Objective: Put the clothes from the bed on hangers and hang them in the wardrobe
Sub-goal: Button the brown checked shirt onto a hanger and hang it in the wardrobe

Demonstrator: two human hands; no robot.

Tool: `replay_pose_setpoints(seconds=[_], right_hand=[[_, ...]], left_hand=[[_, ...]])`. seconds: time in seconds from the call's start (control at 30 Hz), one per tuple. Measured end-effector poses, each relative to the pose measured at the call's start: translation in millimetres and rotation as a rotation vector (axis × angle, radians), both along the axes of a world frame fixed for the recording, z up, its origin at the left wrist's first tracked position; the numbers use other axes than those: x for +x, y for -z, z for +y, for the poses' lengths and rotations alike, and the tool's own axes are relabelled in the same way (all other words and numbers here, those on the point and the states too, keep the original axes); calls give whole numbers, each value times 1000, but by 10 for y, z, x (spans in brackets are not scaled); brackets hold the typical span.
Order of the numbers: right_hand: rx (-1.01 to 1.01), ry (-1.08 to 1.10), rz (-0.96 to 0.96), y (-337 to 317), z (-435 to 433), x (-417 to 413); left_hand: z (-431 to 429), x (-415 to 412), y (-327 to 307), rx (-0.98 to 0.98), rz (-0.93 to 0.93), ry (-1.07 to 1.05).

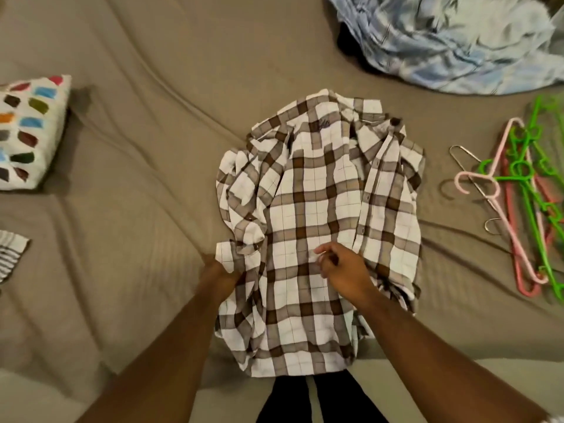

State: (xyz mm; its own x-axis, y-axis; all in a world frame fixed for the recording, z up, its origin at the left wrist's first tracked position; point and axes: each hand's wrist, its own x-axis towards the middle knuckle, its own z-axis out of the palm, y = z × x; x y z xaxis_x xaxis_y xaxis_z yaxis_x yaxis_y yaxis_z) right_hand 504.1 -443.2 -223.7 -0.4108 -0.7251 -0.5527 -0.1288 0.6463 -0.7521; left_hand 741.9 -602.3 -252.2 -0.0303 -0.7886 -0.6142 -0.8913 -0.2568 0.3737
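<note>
Lying front-up on the bed (137, 148), a brown-and-white plaid shirt (317, 193) is seen at the middle of the view, its collar away from the person and its hem hanging over the near edge. The shirt's left edge is gripped by the left hand (218, 274), whose fingers are tucked under the bunched fabric there. The right hand (345, 270) is laid on the shirt's front, just beside the button strip; its fingers (325, 250) are curled, but blur means it cannot be told whether cloth is pinched between them.

A loose heap of hangers (515, 239), green, pink, red and bare wire, is spread on the bed to the right, apart from the shirt. A crumpled pile of pale blue clothes (451, 41) is found at the far right corner. A white pillow (27, 129) with coloured patches is set at the left, and a striped cloth (10, 254) is cut off by the left border.
</note>
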Motion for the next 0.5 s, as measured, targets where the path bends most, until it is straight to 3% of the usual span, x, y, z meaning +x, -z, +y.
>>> replay_pose_setpoints(seconds=[0.07,0.17,0.23,0.3,0.37,0.4,0.43,0.5], right_hand=[[10,-9,-39,-30,-90,54],[48,-22,-110,-278,-262,80],[55,60,-359,-532,-427,13],[58,137,-626,-739,-533,-186],[31,147,-668,-755,-554,-498],[8,162,-622,-697,-535,-652],[-20,227,-541,-612,-492,-803],[-93,529,-373,-361,-387,-1034]], left_hand=[[136,-92,-116,-34,25,-72],[491,-421,-504,-311,150,-283],[830,-746,-782,-353,343,-155],[1102,-1083,-972,-48,554,133],[1240,-1362,-1110,373,717,363],[1203,-1440,-1148,485,754,414],[1099,-1468,-1145,498,759,423],[765,-1403,-1026,320,693,333]])
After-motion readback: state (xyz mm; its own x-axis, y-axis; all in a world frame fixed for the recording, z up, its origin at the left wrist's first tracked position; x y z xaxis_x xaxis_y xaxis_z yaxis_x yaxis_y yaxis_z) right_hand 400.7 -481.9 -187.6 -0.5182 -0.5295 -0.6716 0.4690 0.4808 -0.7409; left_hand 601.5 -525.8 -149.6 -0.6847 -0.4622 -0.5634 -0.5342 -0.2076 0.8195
